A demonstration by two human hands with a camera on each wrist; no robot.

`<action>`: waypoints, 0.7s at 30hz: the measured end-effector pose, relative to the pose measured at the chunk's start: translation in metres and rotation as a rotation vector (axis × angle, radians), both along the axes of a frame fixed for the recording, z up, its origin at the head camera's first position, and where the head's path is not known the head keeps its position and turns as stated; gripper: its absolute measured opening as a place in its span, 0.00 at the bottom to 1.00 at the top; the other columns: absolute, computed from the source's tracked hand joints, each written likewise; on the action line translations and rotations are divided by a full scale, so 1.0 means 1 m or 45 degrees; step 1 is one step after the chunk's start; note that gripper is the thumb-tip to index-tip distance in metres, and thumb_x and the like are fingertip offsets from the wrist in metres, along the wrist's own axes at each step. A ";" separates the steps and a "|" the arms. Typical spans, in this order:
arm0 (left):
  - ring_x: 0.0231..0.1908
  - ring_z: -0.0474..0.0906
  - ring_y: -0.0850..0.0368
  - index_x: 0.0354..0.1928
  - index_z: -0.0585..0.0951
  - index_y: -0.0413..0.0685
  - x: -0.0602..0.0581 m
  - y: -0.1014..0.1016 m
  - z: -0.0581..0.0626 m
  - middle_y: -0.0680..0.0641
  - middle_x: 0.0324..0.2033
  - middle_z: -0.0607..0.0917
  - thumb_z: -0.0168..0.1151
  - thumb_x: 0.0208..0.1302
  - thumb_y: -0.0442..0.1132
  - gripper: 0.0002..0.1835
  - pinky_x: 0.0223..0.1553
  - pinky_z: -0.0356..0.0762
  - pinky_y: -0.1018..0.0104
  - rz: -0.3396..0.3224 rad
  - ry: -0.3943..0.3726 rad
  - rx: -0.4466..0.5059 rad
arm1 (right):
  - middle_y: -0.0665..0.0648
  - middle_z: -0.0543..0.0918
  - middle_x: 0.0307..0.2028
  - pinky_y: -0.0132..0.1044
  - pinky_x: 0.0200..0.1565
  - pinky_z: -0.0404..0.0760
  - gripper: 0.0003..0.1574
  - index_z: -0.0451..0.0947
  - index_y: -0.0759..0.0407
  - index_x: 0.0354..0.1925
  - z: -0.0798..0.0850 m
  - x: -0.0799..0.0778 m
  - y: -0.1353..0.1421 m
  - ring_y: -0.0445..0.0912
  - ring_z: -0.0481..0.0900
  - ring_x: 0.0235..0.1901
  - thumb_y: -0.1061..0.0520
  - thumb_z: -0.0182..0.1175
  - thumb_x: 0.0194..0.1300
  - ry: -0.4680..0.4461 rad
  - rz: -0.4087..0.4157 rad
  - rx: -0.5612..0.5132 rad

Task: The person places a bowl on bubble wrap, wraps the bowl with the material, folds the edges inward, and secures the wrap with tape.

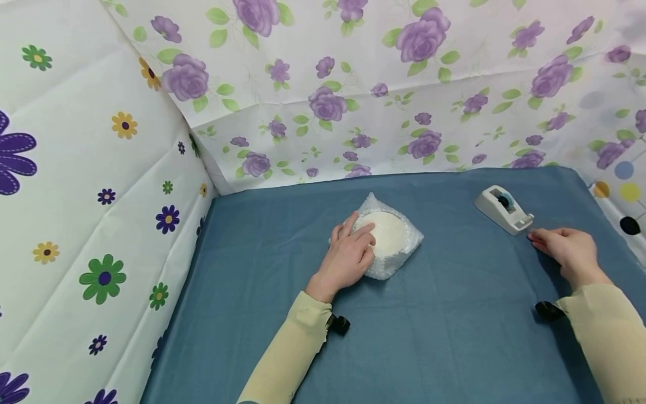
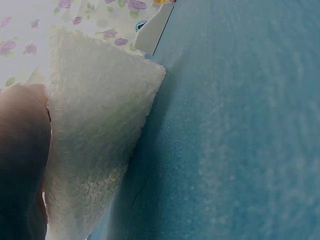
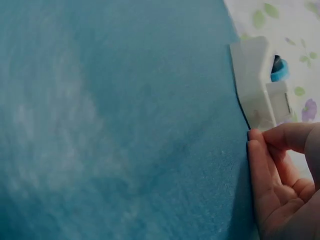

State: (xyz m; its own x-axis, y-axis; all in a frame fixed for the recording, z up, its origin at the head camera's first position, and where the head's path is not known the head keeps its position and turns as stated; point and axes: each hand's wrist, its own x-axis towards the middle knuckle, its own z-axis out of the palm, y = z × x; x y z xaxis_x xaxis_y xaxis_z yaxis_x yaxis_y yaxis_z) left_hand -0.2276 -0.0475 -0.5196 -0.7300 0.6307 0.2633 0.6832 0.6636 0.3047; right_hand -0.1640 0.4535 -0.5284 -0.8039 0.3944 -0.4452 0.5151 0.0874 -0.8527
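Observation:
Bubble wrap (image 1: 384, 266) is gathered round a cream-coloured round object (image 1: 387, 233) with a flat top, on the blue cloth. My left hand (image 1: 348, 251) rests on its left side, fingers lying over the wrap's edge and the top. The left wrist view shows the side of the bubble wrap (image 2: 95, 120) close up, sloping down to the cloth. On the right is a white tape dispenser (image 1: 497, 210) with a blue-cored roll. My right hand (image 1: 567, 252) is at its front end, thumb and fingertips pinching together by a bit of clear tape (image 3: 268, 123).
A blue cloth (image 1: 429, 336) covers the table. Floral sheets hang as walls behind (image 1: 303, 140) and on the left (image 1: 75, 224); another sheet with coloured dots (image 1: 626, 191) borders the right edge. A small black device is strapped at each wrist.

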 end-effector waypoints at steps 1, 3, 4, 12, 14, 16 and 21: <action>0.84 0.43 0.44 0.48 0.85 0.56 0.000 0.000 0.000 0.51 0.76 0.74 0.41 0.84 0.40 0.19 0.76 0.55 0.40 -0.001 0.000 0.001 | 0.36 0.86 0.29 0.30 0.35 0.87 0.14 0.86 0.43 0.33 -0.001 0.002 0.000 0.31 0.88 0.31 0.45 0.63 0.79 0.018 -0.005 -0.023; 0.84 0.44 0.44 0.48 0.85 0.56 0.000 0.000 -0.001 0.51 0.76 0.74 0.41 0.84 0.40 0.19 0.75 0.55 0.40 -0.002 -0.001 0.004 | 0.38 0.88 0.31 0.30 0.36 0.88 0.11 0.87 0.42 0.35 -0.003 0.004 0.001 0.32 0.89 0.34 0.46 0.65 0.78 0.075 -0.018 -0.138; 0.84 0.44 0.44 0.48 0.85 0.56 0.000 0.000 -0.001 0.51 0.76 0.74 0.41 0.84 0.40 0.18 0.75 0.55 0.40 -0.003 0.001 0.008 | 0.39 0.89 0.33 0.31 0.38 0.88 0.09 0.87 0.43 0.37 -0.004 0.005 0.001 0.33 0.89 0.35 0.47 0.66 0.77 0.110 -0.022 -0.213; 0.84 0.43 0.44 0.48 0.84 0.56 0.001 0.000 -0.002 0.51 0.76 0.74 0.41 0.84 0.40 0.18 0.76 0.54 0.40 0.000 -0.008 0.020 | 0.31 0.85 0.38 0.26 0.41 0.86 0.30 0.75 0.59 0.61 -0.009 0.006 0.003 0.26 0.85 0.39 0.37 0.62 0.78 0.185 0.172 -0.002; 0.85 0.43 0.44 0.48 0.84 0.55 0.001 0.000 -0.002 0.51 0.76 0.74 0.41 0.84 0.40 0.18 0.75 0.54 0.40 -0.001 -0.012 0.015 | 0.34 0.84 0.40 0.26 0.39 0.86 0.38 0.72 0.67 0.65 -0.006 0.009 0.001 0.23 0.83 0.37 0.35 0.56 0.80 0.163 0.259 0.223; 0.85 0.43 0.45 0.48 0.84 0.55 0.000 0.000 -0.001 0.51 0.76 0.73 0.42 0.84 0.40 0.17 0.75 0.55 0.41 0.000 -0.016 0.013 | 0.47 0.87 0.45 0.26 0.37 0.86 0.43 0.70 0.74 0.66 0.000 0.013 -0.003 0.22 0.80 0.35 0.35 0.53 0.82 0.155 0.335 0.400; 0.85 0.43 0.47 0.48 0.82 0.54 -0.001 0.000 0.001 0.51 0.77 0.73 0.44 0.83 0.40 0.14 0.76 0.54 0.41 0.004 -0.034 0.014 | 0.75 0.82 0.53 0.32 0.33 0.84 0.39 0.75 0.73 0.60 0.022 0.019 -0.020 0.32 0.81 0.34 0.36 0.50 0.85 0.158 0.537 0.727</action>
